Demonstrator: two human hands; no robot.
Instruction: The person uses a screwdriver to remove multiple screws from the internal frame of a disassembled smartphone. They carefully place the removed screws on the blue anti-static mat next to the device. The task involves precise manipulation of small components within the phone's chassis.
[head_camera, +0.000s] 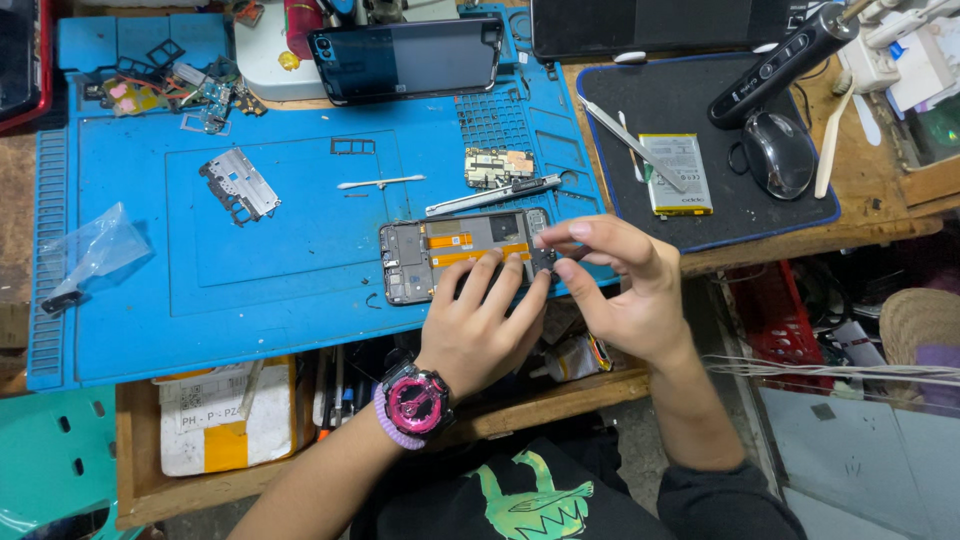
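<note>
Left grip (487, 312): I am seeing it lying fingers-down on the opened phone frame (440, 258), pressing it flat against the blue mat (290, 260); it is clasping nothing, only bracing

Right grip (612, 272): thumb and forefinger are pinching together at the frame's right end, near the small camera cut-out; whether a tiny part is sitting between them I cannot tell

Phone frame: it is lying lengthwise near the front edge of the mat, orange flex strips showing across its middle, right end close to the mat's edge

Slip risk: I am judging that if the left fingers are easing off, the frame could be sliding toward the desk edge and the gap below

Flex risk: the left fingertips are resting right by the orange ribbons; too much pressure or a drag sideways could be creasing or tearing one

Small-part risk: anything pinched on the right could be dropping into the cluttered drawer (260, 410) under the desk

Nearby clutter: tweezers (492, 196) and a circuit board (498, 166) are lying just behind the frame; a backward nudge could be knocking them
</note>
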